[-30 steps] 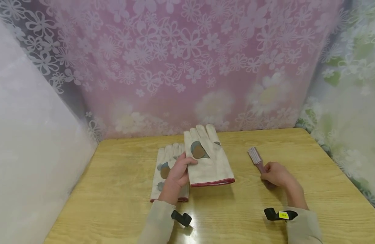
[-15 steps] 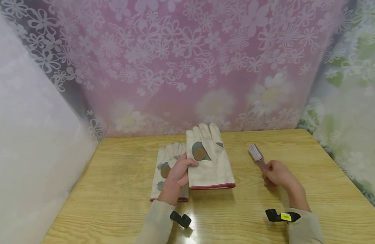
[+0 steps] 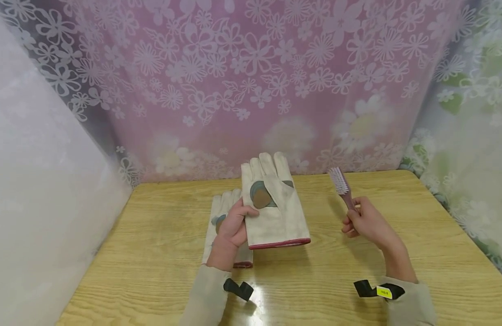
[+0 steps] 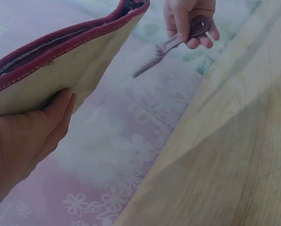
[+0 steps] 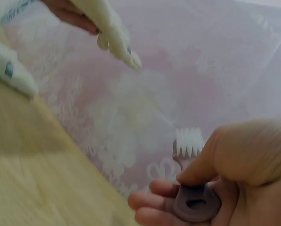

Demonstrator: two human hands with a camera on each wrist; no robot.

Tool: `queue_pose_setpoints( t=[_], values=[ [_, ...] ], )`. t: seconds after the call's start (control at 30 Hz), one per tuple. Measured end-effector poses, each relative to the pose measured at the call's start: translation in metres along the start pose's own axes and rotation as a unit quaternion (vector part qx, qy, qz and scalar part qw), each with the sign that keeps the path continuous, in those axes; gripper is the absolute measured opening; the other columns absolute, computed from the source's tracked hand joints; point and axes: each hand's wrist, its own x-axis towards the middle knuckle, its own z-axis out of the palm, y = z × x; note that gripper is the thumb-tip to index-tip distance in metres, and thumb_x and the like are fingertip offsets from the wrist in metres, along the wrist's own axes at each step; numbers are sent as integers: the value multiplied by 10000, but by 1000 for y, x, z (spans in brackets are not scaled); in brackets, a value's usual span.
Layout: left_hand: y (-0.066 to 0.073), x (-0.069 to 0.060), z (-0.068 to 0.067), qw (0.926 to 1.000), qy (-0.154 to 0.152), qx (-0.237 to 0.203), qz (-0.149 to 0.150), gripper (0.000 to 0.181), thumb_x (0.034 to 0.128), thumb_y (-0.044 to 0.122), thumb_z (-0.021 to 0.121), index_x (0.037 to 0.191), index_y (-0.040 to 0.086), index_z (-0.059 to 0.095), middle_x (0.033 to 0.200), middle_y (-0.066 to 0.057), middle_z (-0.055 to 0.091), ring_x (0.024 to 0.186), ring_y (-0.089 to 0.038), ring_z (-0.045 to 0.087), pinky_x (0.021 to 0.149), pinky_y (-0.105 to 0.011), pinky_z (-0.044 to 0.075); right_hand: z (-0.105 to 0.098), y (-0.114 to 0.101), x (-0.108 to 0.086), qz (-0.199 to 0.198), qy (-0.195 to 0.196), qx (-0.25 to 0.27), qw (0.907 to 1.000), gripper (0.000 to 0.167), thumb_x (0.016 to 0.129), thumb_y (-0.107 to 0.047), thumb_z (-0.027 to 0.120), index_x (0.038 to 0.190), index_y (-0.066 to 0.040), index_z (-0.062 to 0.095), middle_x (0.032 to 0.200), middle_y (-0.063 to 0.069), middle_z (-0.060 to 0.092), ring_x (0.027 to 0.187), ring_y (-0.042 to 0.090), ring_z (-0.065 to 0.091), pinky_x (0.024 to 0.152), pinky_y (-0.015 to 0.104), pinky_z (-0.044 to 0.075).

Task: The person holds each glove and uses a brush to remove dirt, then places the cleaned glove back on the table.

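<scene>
A cream work glove (image 3: 275,213) with a red hem and grey-brown patches is held above the table by my left hand (image 3: 233,226), thumb on its upper face and fingers beneath. In the left wrist view, the red-edged cuff (image 4: 60,44) of this glove faces the camera. My right hand (image 3: 369,222) grips the handle of a mauve brush (image 3: 341,184) with white bristles, raised off the table to the right of the glove. The right wrist view has the thumb pressing the handle (image 5: 196,202) against the fingers. A second similar glove (image 3: 244,258) lies beneath my left hand, partly covered.
Both hands are over a wooden table (image 3: 153,253). A pink floral curtain (image 3: 218,90) hangs along its back edge. White sheeting (image 3: 43,181) stands on the left, and a green floral curtain (image 3: 475,149) on the right.
My right hand has lifted the brush off the table, its bristle head rising. My left hand has raised the glove slightly and shifted it a little left.
</scene>
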Motion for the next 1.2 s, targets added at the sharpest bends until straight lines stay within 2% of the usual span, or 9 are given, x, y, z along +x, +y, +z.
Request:
queue_pose_setpoints(
  t=[0.13, 0.27, 0.43, 0.57, 0.7, 0.83, 0.97, 1.1, 1.2],
  values=[
    [4, -3, 3, 10000, -67, -13, 70, 737, 904, -125, 279, 1570, 164, 150, 1256, -19, 501, 1151, -168, 550, 975, -310, 477, 1, -11, -2, -258, -45, 525, 9983, 348, 1049, -37, 348, 1324, 134, 222, 913, 207, 620, 805, 230, 711, 731, 380, 604],
    [8, -7, 7, 9999, -61, -60, 86, 679, 927, -96, 293, 1541, 176, 189, 1256, -9, 498, 1141, -156, 563, 963, -303, 487, 3, -20, -4, -450, 115, 970, 9942, 194, 1029, -64, 425, 1144, 77, 358, 860, 135, 618, 795, 180, 707, 762, 333, 596],
    [12, -12, 11, 9999, 40, 25, 150, 455, 943, -66, 342, 1338, 159, 363, 1156, -2, 565, 1039, -135, 634, 879, -287, 540, 10, -30, -6, -716, 273, 1471, 9862, 134, 1033, -99, 452, 1008, -4, 361, 661, 4, 499, 588, 130, 567, 587, 281, 514],
    [15, -15, 15, 9998, -101, 55, 157, 433, 946, -71, 344, 1307, 163, 398, 1149, -5, 583, 1042, -144, 640, 884, -302, 543, 16, -37, -8, -928, 113, 1836, 9785, 175, 1063, -204, 446, 1107, -53, 370, 599, -30, 337, 501, 138, 370, 471, 354, 313],
    [16, -16, 19, 9987, -493, -32, 115, 523, 956, -93, 316, 1406, 174, 335, 1225, -8, 545, 1128, -168, 603, 945, -335, 520, 19, -41, -9, -1123, -198, 2155, 9698, 302, 1073, -340, 388, 1236, -87, 415, 624, -32, 335, 485, 138, 315, 462, 417, 231],
    [15, -16, 22, 9974, -703, -167, 64, 539, 976, -93, 306, 1431, 196, 311, 1231, -4, 544, 1140, -173, 601, 944, -336, 522, 21, -43, -12, -1342, -449, 2440, 9594, 373, 1079, -368, 328, 1283, -104, 493, 634, -43, 400, 490, 96, 389, 426, 379, 264],
    [17, -17, 24, 9978, -654, -78, 97, 487, 987, -74, 325, 1398, 186, 340, 1193, 2, 568, 1099, -165, 626, 913, -322, 539, 20, -48, -15, -1556, -631, 2733, 9472, 327, 1086, -300, 334, 1275, -65, 462, 750, -32, 493, 577, 78, 485, 415, 271, 352],
    [18, -20, 25, 9988, -492, 35, 29, 546, 986, -71, 342, 1468, 180, 289, 1220, -15, 556, 1125, -177, 619, 922, -332, 538, 22, -56, -21, -1549, -617, 2553, 9524, 278, 1084, -266, 361, 1211, -22, 400, 778, -11, 490, 532, 99, 438, 342, 351, 201],
    [21, -20, 28, 9987, -468, 159, -81, 588, 981, -80, 351, 1498, 183, 255, 1242, -23, 549, 1153, -185, 608, 938, -346, 532, 23, -69, -26, -1587, -434, 2122, 9633, 377, 1083, -292, 354, 1345, -24, 392, 824, 4, 449, 506, 145, 298, 383, 410, 133]
  ],
)
